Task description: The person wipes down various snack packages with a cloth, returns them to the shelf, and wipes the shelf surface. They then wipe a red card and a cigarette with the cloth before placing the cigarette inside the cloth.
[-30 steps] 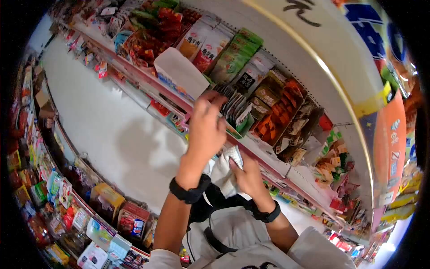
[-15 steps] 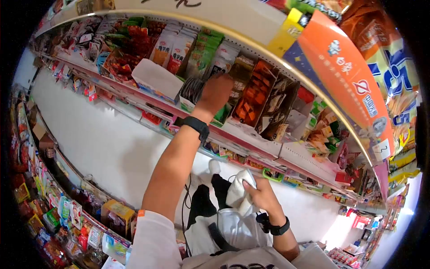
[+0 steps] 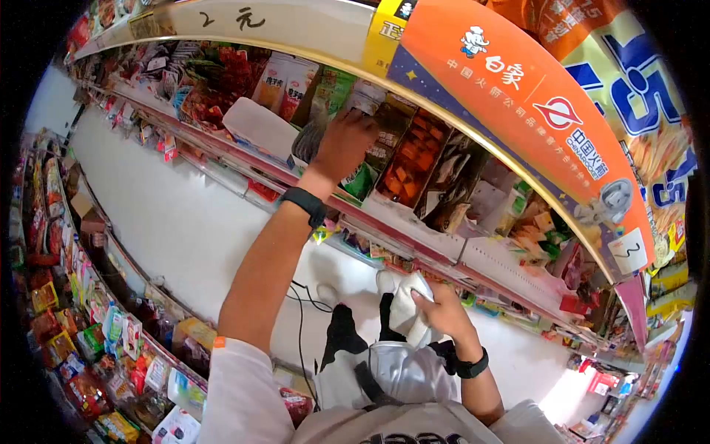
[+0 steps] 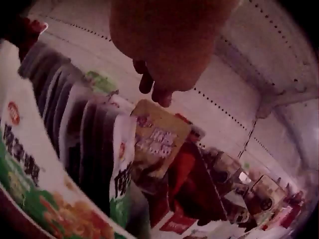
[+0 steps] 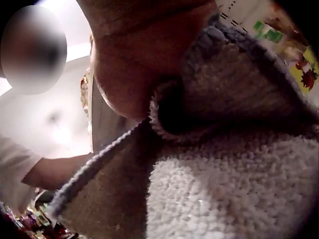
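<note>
My left hand (image 3: 347, 144) reaches over the shelf, above a box of upright snack packets (image 3: 310, 140). In the left wrist view the left hand (image 4: 169, 45) hangs over the goods with loosely bent fingertips and nothing visible in them. Below it are a row of dark packets (image 4: 75, 124) in a white and green box (image 4: 30, 164), and a tan pouch (image 4: 157, 142) beside them. Lower down, away from the shelf, my right hand (image 3: 447, 314) grips a white cloth (image 3: 407, 307). Up close, the cloth (image 5: 224, 184) is looped and towel-like, with a stitched edge, folded and hanging.
Boxes of orange packets (image 3: 414, 159) and a white box flap (image 3: 255, 126) flank the left hand. An orange sign (image 3: 518, 96) and the upper shelf edge curve overhead. Another stocked shelf (image 3: 96, 333) runs along the left. A cable (image 3: 299, 311) lies on the floor.
My left hand moved from the near edge of the packet box to over its right side, then stayed about there. The right hand lowered away from the shelf, still holding the cloth. The view turned rightward.
</note>
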Motion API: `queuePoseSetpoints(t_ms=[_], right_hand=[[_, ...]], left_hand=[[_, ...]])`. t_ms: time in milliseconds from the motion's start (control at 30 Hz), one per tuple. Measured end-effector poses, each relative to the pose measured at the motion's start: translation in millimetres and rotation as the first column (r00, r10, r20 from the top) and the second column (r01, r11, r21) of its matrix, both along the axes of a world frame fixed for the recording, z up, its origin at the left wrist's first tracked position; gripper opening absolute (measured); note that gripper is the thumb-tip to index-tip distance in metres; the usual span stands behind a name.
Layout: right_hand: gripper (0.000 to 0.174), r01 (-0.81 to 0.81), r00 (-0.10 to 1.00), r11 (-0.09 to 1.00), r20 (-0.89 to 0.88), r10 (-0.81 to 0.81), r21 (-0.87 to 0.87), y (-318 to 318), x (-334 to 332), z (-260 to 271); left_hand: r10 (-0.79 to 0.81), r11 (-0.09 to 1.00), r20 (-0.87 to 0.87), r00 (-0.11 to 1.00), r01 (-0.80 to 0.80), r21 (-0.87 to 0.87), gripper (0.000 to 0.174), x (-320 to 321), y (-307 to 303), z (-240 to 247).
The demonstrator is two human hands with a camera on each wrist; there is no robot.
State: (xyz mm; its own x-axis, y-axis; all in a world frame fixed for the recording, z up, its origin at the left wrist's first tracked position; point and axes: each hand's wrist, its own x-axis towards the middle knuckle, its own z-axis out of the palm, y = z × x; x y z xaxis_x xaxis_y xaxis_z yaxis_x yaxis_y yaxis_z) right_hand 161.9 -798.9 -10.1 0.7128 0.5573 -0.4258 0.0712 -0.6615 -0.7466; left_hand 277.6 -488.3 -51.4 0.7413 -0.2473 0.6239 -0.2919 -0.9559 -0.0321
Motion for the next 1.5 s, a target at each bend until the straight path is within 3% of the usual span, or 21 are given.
queuePoseSetpoints(t_ms=[100, 200, 300, 433, 600, 700, 767, 800, 933, 967, 1033, 1067, 1100, 1167, 1233, 1267, 1300, 1367, 1433, 1500], right_hand=[[0.021, 0.020, 0.995, 1.000, -0.097, -0.020, 0.003, -6.5, 15.0, 0.7], [0.023, 0.031, 0.999, 0.996, -0.011, -0.030, 0.080, -11.1, 17.3, -10.3], [0.023, 0.004, 1.000, 1.000, 0.016, -0.005, 0.027, -14.4, 10.7, -9.1], [0.023, 0.034, 0.998, 0.999, -0.052, -0.032, 0.041, -13.0, 2.4, -5.8], [0.022, 0.072, 0.981, 0.997, -0.185, -0.064, 0.035, -9.8, -1.9, 2.3], [0.022, 0.114, 0.979, 0.982, -0.182, -0.086, 0.148, -10.4, -6.8, -14.2], [0.024, 0.118, 0.975, 0.991, -0.198, -0.103, 0.064, -14.2, -4.7, -14.8], [0.025, 0.176, 0.961, 0.982, -0.225, -0.158, 0.061, -13.1, -3.4, -6.9], [0.028, 0.373, 0.921, 0.913, -0.184, -0.344, 0.163, -20.9, 3.7, -15.3], [0.027, 0.396, 0.897, 0.915, -0.244, -0.369, 0.072, -28.4, 9.4, -9.8], [0.030, 0.554, 0.830, 0.825, -0.160, -0.535, 0.114, -29.0, 16.3, -2.2], [0.028, 0.627, 0.778, 0.724, -0.277, -0.564, 0.288, -24.3, 20.4, 7.8], [0.034, 0.652, 0.758, 0.672, -0.307, -0.575, 0.351, -33.6, 26.9, -14.9], [0.042, 0.726, 0.676, 0.571, -0.549, -0.491, 0.384, -25.5, 30.7, -9.9], [0.047, 0.787, 0.556, 0.555, -0.701, -0.447, 0.270, -4.5, 24.7, -4.5], [0.049, 0.757, 0.552, 0.589, -0.760, -0.343, 0.284, 2.5, 19.8, -1.5], [0.051, 0.757, 0.498, 0.598, -0.825, -0.267, 0.264, 10.4, 14.9, -5.3], [0.055, 0.723, 0.466, 0.617, -0.879, -0.102, 0.311, 28.6, -3.5, 2.1], [0.048, 0.599, 0.586, 0.713, -0.806, -0.079, 0.366, 37.1, -15.6, 6.0], [0.038, 0.537, 0.685, 0.729, -0.724, -0.083, 0.425, 47.0, -24.2, 8.6]], left_hand=[[0.074, 0.996, 0.010, 0.997, -0.074, -0.041, 0.020, -4.0, -3.5, 27.9], [0.087, 0.990, -0.174, 0.981, -0.104, -0.095, 0.020, -1.5, -9.8, 24.8], [-0.024, 0.988, -0.228, 0.973, -0.013, -0.156, 0.020, -11.6, -16.5, 16.2], [0.156, 0.985, -0.167, 0.973, -0.165, -0.040, 0.023, -12.0, -28.0, 0.2], [0.219, 0.975, -0.144, 0.965, -0.221, 0.003, 0.025, -24.2, -32.6, -16.1], [0.282, 0.959, -0.178, 0.943, -0.277, 0.054, 0.027, -20.1, -34.8, -6.6], [0.286, 0.956, -0.232, 0.930, -0.261, 0.133, 0.028, -15.7, -27.2, -1.6], [0.262, 0.965, -0.293, 0.919, -0.254, 0.067, 0.030, -17.4, -26.2, 7.6], [0.276, 0.935, -0.135, 0.952, -0.298, -0.190, 0.033, -19.1, -27.7, 45.7], [0.214, 0.938, -0.099, 0.972, -0.233, -0.258, 0.033, -26.6, -29.0, 56.8], [0.093, 0.926, 0.009, 0.996, -0.083, -0.369, 0.033, -41.7, -24.6, 79.9], [0.042, 0.864, -0.023, 0.999, -0.048, -0.500, 0.030, -55.4, -30.3, 91.0], [-0.014, 0.781, -0.064, 0.998, -0.029, -0.623, 0.026, -76.6, -39.6, 97.5], [-0.072, 0.627, -0.030, 0.997, 0.022, -0.779, 0.018, -110.6, -53.7, 102.7], [-0.161, 0.291, 0.163, 0.973, 0.205, -0.934, 0.013, -129.6, -73.2, 78.3], [-0.175, 0.193, 0.185, 0.967, 0.218, -0.957, 0.014, -136.4, -79.9, 55.1], [-0.181, 0.058, 0.242, 0.953, 0.256, -0.965, 0.005, -140.2, -92.7, 28.6], [-0.116, -0.127, 0.359, 0.926, 0.345, -0.930, 0.006, -146.5, -120.3, 21.6], [-0.012, -0.200, 0.317, 0.948, 0.309, -0.930, 0.002, -154.5, -124.5, 24.7], [-0.026, -0.042, 0.220, 0.975, 0.219, -0.975, 0.020, -166.5, -111.3, 26.5]])
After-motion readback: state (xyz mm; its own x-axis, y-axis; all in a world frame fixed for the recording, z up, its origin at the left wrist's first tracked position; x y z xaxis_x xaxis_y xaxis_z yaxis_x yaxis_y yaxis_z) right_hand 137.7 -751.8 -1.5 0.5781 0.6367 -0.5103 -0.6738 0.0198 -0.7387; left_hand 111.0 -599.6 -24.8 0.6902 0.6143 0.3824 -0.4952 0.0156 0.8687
